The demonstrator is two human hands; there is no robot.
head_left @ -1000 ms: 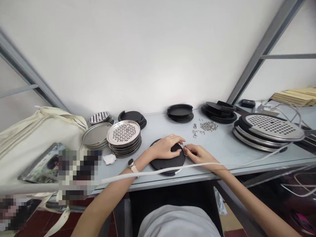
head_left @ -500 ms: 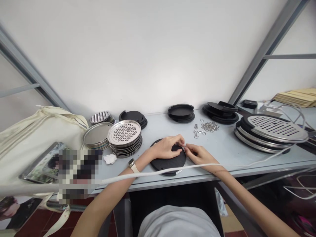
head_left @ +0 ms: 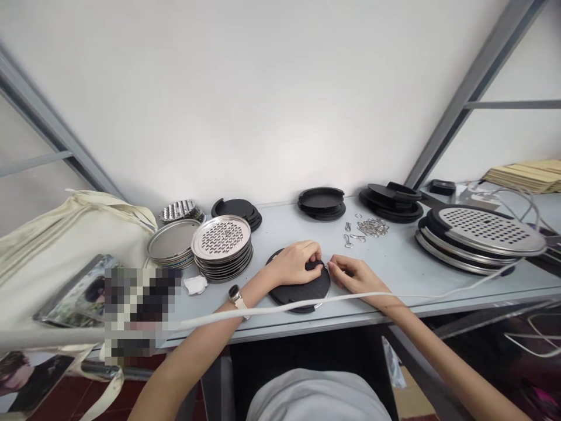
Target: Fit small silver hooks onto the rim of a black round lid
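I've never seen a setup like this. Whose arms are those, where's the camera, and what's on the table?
There's no machine: these are a person's bare hands, and every picture comes from a camera worn on their head. The left hand rests on a round black disc; the right hand is by its edge, but whether its fingertips hold anything is too small to tell. On the table also lie a grater-topped stack to the left, small metal clips beyond the hands, and a perforated metal plate topping a stack at right.

Clips [head_left: 372, 227] lie behind the disc [head_left: 298, 292].
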